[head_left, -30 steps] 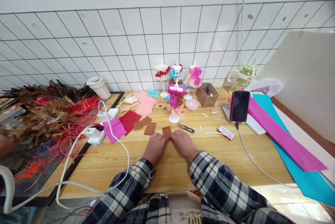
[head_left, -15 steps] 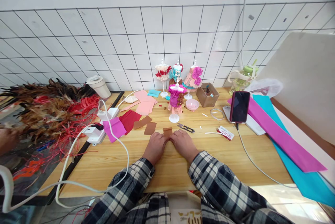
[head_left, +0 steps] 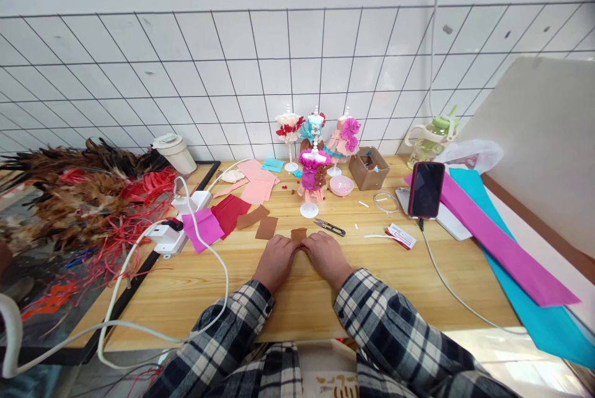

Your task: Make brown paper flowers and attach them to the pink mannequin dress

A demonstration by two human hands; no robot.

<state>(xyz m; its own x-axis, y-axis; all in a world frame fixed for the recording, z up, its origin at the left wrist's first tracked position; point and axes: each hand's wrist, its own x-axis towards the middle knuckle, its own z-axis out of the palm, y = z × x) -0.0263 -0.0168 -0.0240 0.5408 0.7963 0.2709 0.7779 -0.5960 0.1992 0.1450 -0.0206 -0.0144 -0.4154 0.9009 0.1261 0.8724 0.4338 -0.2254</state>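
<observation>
Between my two hands a small brown piece of crepe paper lies on the wooden table, its near edge hidden by my fingers. My left hand has its curled fingertips closed on the left side of that piece. From the right, my right hand pinches the other side, so the thumbs nearly meet. Thread snips rest just beyond my right hand. Two more brown pieces lie to the left, one a near-square. Straight ahead stands a mini dress form in magenta and pink ruffles.
Several decorated dress forms stand behind, beside a brown box and a pink bowl. Red and magenta sheets lie left, near a power strip with looping white cables. A propped phone stands right. Feathers cover the left table.
The brown piece's far edge sits slightly lower between my fingers, and my hands have barely moved. At the far left, another person's hand has drawn back toward the frame's edge.
</observation>
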